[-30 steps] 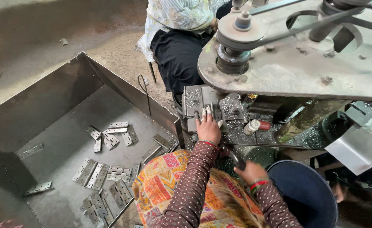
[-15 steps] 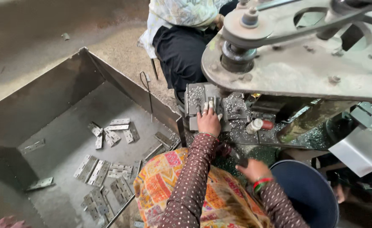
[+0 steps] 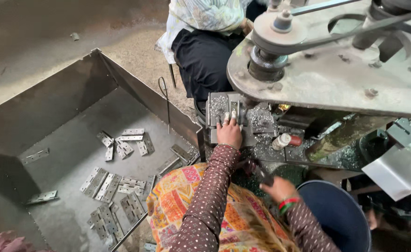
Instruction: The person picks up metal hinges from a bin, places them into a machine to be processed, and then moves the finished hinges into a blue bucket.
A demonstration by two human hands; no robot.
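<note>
While pressed flat on the grey metal fixture block at centre frame, left hand fingers spread, gripping nothing, fingertips on a hinge plate seated there. Right hand lower right of centre, blurred, above rim of blue bucket; grip cannot be told. Loose metal hinges scattered in grey steel tray at left. Belt pulley upper right. Second person's dark trousers at top centre.
</note>
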